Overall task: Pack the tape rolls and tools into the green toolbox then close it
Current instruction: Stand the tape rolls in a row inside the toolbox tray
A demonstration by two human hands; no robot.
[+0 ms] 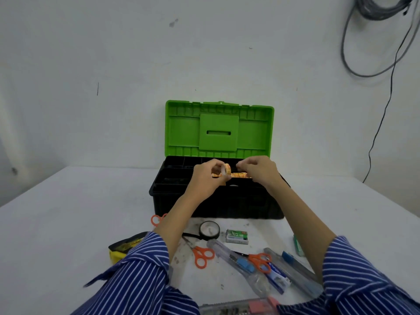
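Here, a person's left hand [205, 178] and right hand [258, 170] hold an orange patterned tape roll [227, 168] over the open green toolbox [219, 160].

Left fingers pinch the roll while right fingertips pinch its loose strip, likely to tidy it before packing; scissors [202, 254] and black tape [209, 230] wait on the table [68, 212].

Bare workroom, scuffed white wall [136, 53], loose cables [381, 42], white table [56, 223]

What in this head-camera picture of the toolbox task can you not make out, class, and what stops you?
- Toolbox compartments: contents lost in dark plastic and behind both hands.
- Left scissors: blades hidden by the left forearm.
- Clear case: cut off by the bottom edge.
- Small green box: print too small to read.
- Yellow item: partly under the left sleeve.
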